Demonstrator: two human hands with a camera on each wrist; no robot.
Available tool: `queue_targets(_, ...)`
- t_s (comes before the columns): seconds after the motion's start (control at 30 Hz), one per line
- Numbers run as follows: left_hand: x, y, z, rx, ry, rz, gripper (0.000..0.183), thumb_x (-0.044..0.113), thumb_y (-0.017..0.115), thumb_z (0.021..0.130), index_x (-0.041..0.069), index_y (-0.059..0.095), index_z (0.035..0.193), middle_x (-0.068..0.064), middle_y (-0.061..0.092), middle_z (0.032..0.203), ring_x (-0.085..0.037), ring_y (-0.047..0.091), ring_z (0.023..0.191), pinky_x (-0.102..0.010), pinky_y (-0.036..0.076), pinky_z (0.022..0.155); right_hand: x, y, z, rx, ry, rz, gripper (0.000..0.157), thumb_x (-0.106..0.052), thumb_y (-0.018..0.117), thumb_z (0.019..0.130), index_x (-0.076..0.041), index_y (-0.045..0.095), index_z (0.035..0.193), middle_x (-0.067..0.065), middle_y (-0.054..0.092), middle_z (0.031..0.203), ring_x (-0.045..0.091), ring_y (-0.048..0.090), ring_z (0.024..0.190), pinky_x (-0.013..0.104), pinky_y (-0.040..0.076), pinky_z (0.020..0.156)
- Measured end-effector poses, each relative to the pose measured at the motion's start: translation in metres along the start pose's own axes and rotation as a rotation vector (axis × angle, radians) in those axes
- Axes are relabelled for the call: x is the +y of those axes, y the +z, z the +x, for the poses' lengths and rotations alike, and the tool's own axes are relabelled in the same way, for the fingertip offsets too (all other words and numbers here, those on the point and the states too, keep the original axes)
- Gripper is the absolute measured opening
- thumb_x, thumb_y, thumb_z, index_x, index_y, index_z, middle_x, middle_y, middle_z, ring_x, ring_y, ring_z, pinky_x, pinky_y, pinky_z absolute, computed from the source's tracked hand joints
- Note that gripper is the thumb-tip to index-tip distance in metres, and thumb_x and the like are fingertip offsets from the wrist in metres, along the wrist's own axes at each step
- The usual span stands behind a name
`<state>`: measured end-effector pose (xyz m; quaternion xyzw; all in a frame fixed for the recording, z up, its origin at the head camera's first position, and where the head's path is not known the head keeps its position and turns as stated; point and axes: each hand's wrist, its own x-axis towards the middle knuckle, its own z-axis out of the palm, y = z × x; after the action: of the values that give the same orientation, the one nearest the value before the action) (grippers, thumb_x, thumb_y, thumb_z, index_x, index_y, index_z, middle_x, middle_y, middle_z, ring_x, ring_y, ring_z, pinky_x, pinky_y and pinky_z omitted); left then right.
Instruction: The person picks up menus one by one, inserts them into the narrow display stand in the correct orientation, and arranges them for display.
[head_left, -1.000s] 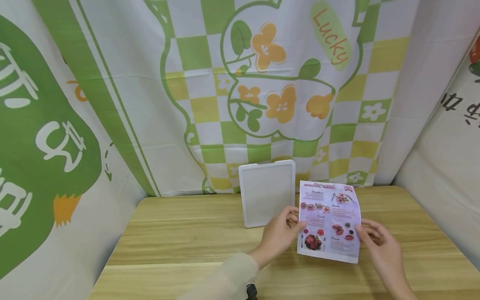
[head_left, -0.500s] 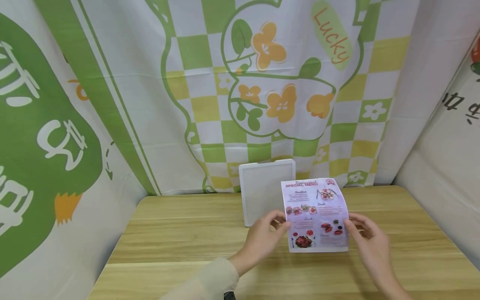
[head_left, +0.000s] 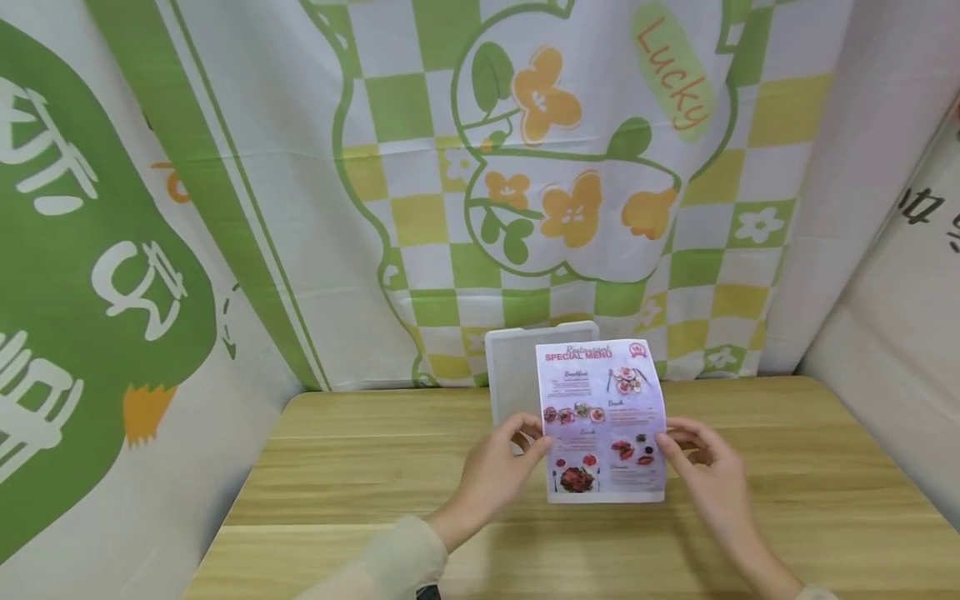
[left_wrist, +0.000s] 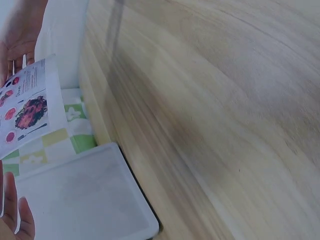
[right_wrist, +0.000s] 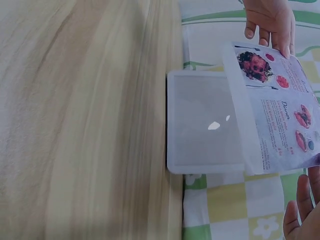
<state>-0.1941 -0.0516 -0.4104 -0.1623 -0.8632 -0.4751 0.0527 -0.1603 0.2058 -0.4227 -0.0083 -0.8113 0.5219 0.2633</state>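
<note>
A printed menu sheet (head_left: 603, 421), headed "Restaurant SPECIAL MENU", is held upright and slightly bowed above the table. My left hand (head_left: 498, 462) pinches its left edge between thumb and fingers. At the opposite edge my right hand (head_left: 705, 471) pinches it the same way. Behind the sheet a white framed board (head_left: 513, 375) stands at the back of the table, its right part mostly covered in the head view. The right wrist view shows the board (right_wrist: 202, 122) apart from the sheet (right_wrist: 285, 115). In the left wrist view the sheet's lower edge hangs above the board (left_wrist: 90, 195).
The wooden table (head_left: 337, 475) ends at a hanging cloth (head_left: 420, 217) with green and yellow checks and flowers. Printed cloth walls (head_left: 90, 333) close in the left and right sides.
Both hands have carried the menu sheet leftward and slightly up, so it now overlaps the white board. It has also turned more squarely to the head view. The grip looks the same.
</note>
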Motion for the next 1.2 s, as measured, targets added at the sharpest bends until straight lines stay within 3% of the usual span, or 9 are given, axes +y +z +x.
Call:
queue_targets(0.43,-0.003,-0.035,0.000,0.052,0.028,0.091,0.012,0.032,0.068,0.094,0.021,0.065,0.098,0.010,0.067,0.092,-0.009,0.061,0.082,-0.027,0.047,0.063,-0.017,0.026,0.015,-0.078,-0.029,0.050,0.020,-0.008,0.071,0.091,-0.001,0.068,0.110,0.011,0.073,0.093,0.004,0.060,0.076,0.018,0.045,0.071)
queue_targets(0.77,0.001,-0.049,0.018,0.073,0.029,0.101,0.012,0.028,0.068,0.094,0.019,0.065,0.102,0.008,0.066,0.093,-0.011,0.061,0.082,-0.029,0.049,0.065,-0.028,0.037,0.039,-0.122,-0.005,0.115,0.022,-0.013,0.071,0.092,0.000,0.067,0.110,0.011,0.071,0.096,0.006,0.060,0.081,0.018,0.049,0.072)
queue_targets(1.0,0.011,-0.060,0.034,0.112,0.032,0.131,0.014,0.028,0.069,0.094,0.017,0.067,0.101,0.007,0.068,0.091,-0.010,0.060,0.080,-0.033,0.049,0.070,-0.041,0.041,0.060,-0.157,0.016,0.091,0.026,-0.014,0.072,0.092,0.002,0.067,0.111,0.016,0.070,0.100,0.006,0.061,0.083,0.017,0.049,0.077)
queue_targets(1.2,0.016,-0.067,0.047,0.138,0.004,0.144,0.017,0.031,0.067,0.095,0.017,0.067,0.104,0.006,0.069,0.094,-0.011,0.062,0.082,-0.033,0.050,0.070,-0.050,0.044,0.079,-0.188,0.019,0.055,0.027,-0.017,0.072,0.092,0.001,0.067,0.112,0.014,0.069,0.098,0.014,0.060,0.085,0.023,0.052,0.070)
